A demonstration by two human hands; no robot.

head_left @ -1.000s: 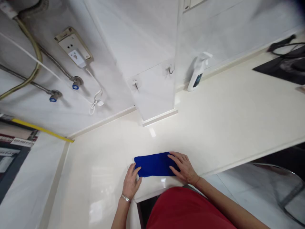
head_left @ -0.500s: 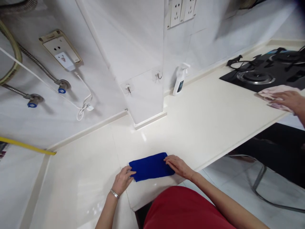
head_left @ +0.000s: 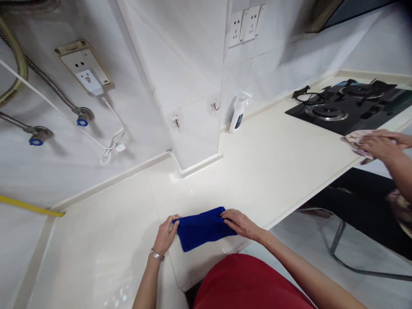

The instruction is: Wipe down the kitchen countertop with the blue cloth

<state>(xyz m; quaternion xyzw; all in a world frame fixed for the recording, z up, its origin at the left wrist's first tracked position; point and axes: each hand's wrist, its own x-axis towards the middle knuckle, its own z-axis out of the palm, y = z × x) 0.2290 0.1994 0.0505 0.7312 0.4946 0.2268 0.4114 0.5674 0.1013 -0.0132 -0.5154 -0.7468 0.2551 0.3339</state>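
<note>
A folded blue cloth [head_left: 206, 229] lies near the front edge of the white countertop [head_left: 264, 171], a narrow rectangle with a crease along its upper part. My left hand [head_left: 166, 234], a silver bracelet at its wrist, pinches the cloth's upper left corner between thumb and fingers. At the opposite end, my right hand [head_left: 240, 223] has its fingers curled over the cloth's right edge, with the fingertips on the fabric.
A white spray bottle [head_left: 238, 113] stands against the wall. At the far right, a co-worker's hands [head_left: 380, 143] rest on a pale pink cloth [head_left: 357, 137] beside the black gas stove [head_left: 334, 111]. A metal-framed chair [head_left: 336, 240] stands below the counter.
My left hand has shifted to the cloth's upper left corner, and the cloth's lower left part hangs slightly lower. The co-worker's second hand has come into view on the pink cloth.
</note>
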